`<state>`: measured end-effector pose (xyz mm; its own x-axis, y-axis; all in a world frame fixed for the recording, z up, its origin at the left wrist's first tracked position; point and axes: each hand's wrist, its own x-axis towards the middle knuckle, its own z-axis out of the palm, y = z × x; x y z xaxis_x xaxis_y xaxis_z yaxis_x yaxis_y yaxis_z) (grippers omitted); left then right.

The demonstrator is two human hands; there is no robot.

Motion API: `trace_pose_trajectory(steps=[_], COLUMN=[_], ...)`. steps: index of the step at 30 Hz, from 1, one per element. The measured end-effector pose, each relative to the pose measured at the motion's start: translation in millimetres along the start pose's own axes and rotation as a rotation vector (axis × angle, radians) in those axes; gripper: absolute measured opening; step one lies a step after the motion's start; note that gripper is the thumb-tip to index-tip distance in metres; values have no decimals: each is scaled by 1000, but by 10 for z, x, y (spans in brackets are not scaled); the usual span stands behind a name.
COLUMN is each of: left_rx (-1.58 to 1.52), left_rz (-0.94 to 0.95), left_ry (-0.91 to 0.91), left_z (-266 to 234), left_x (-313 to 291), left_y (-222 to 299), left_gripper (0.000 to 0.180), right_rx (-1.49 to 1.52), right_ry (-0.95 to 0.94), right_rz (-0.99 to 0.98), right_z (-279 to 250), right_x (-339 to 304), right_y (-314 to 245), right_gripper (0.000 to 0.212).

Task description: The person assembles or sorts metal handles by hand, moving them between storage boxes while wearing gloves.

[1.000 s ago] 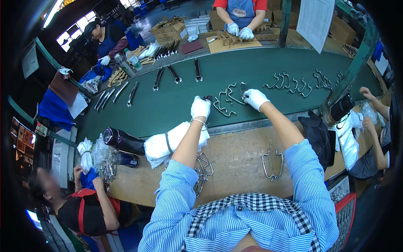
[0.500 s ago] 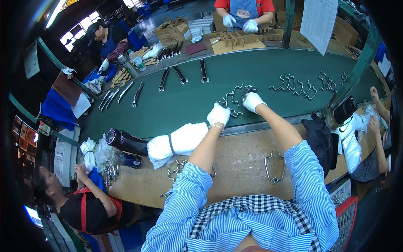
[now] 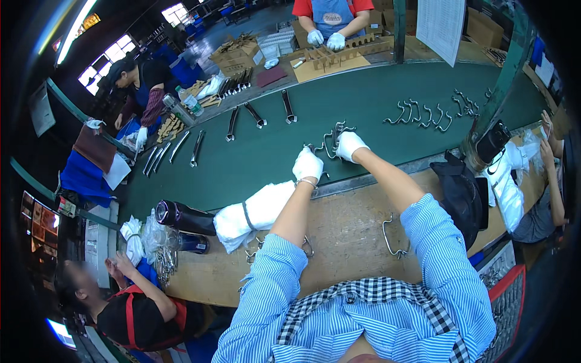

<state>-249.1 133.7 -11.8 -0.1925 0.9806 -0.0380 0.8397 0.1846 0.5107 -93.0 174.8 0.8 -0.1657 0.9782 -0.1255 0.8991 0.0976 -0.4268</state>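
Both my hands wear white gloves and reach over the green belt (image 3: 272, 145). My left hand (image 3: 308, 164) is closed on bent metal pieces, whose ends poke out past the fingers. Just to its right, my right hand (image 3: 350, 146) also grips bent metal pieces; a curved shiny bent metal piece (image 3: 328, 145) shows between the two hands. How many pieces each hand has is hidden by the gloves. Farther right on the belt lie several similar S-shaped metal rods (image 3: 426, 115). To the left, several wrenches (image 3: 232, 124) are spread out in a loose row.
On the near bench (image 3: 339, 236) are a white cloth bundle (image 3: 257, 212), a dark bottle (image 3: 181, 216), a black bag (image 3: 459, 193) and a bent rod (image 3: 392, 240). A green post (image 3: 499, 91) stands at right. Co-workers sit around, one opposite handling cardboard dividers (image 3: 339, 54).
The view has shifted slightly. My two hands stay close together over the belt, still on the bent metal pieces. At far left a co-worker leans and reaches lower.
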Motion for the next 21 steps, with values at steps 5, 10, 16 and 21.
trace_pose_trajectory(steps=[5,10,16,21], left_rx=[48,92,18,-669], left_rz=[27,136,96,-120], left_ry=[21,98,21,-195], left_z=[21,30,-35,84], left_x=[96,-25,-239,-380], left_y=[-12,-32,12,-347], left_gripper=[27,22,26,28], right_rx=[25,32,-80,326], right_ry=[53,49,83,-20], right_rz=[-72,165,201,32], right_z=[35,-76,-17,61], right_x=[-218,-393,-572,-831], right_y=[-122,-370,-284,-46], right_gripper=[23,27,24,18])
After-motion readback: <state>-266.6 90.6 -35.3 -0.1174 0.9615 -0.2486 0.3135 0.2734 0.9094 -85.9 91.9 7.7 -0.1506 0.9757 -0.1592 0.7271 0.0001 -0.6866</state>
